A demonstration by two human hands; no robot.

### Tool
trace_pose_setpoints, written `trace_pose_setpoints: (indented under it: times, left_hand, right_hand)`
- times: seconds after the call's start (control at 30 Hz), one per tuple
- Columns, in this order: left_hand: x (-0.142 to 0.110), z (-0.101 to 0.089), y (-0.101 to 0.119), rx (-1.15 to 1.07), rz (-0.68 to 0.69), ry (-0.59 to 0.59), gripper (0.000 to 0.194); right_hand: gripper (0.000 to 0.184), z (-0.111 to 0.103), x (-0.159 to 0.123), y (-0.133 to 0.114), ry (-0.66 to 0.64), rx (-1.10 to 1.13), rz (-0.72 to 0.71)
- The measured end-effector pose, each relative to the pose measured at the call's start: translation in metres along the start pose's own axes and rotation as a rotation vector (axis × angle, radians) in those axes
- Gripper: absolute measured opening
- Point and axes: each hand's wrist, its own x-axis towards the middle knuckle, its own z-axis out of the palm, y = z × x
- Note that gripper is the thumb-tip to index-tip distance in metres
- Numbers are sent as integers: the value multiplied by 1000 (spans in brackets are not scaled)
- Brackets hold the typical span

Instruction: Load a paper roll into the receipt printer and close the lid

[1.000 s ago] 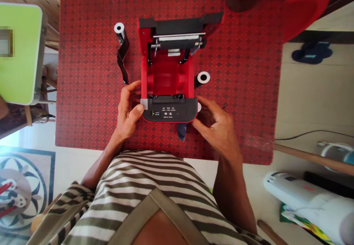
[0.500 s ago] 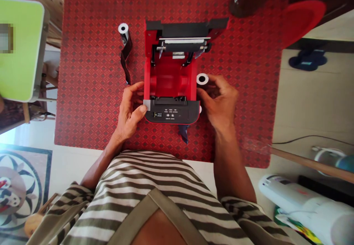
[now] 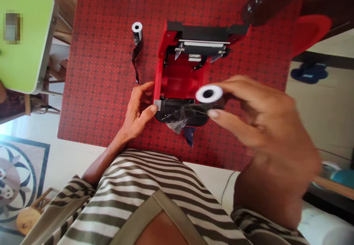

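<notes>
"Now, how do the hands stand?"

"The right hand (image 3: 272,125) pinches the white-ended roll (image 3: 208,100) above the front of the opened device (image 3: 179,77). The left hand (image 3: 135,116) rests against the device's front left corner; whether it grips, I cannot tell."

"Handling notes?"

"Hold the roll lightly by its sides. Keep the loose dark film (image 3: 186,114), trailing over the control panel (image 3: 201,122), free of creases. Steady the device on the worktop (image 3: 105,90)."
</notes>
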Motion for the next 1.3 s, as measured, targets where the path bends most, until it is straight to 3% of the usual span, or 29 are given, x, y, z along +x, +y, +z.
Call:
trace_pose_setpoints:
  times: [0.1,0.23,0.37,0.57,0.97,1.17,1.3]
  left_hand:
    - [1,1,5,-25,-24,-6,75]
    - [1,1,12,-26,-58,-13,75]
    - [0,1,13,-20,-46,-15,73]
    - [0,2,9,-16,-26,-8,77]
    - [-1,1,5,-5,-28,-12,81]
    - [0,1,4,0,-16,-16,80]
    - [1,1,4,-9,-28,-8,80]
  right_hand:
    - [42,21,31,-1,-100,-221,-104]
    - [33,38,55,-12,-208,-438,-9]
    - [30,44,61,-18,-259,-562,52]
    - [30,47,57,-1,-222,-491,-106]
    - [25,69,81,28,-204,-530,-24]
    - [31,72,87,30,-188,-397,40]
    - [28,69,87,25,-232,-464,69]
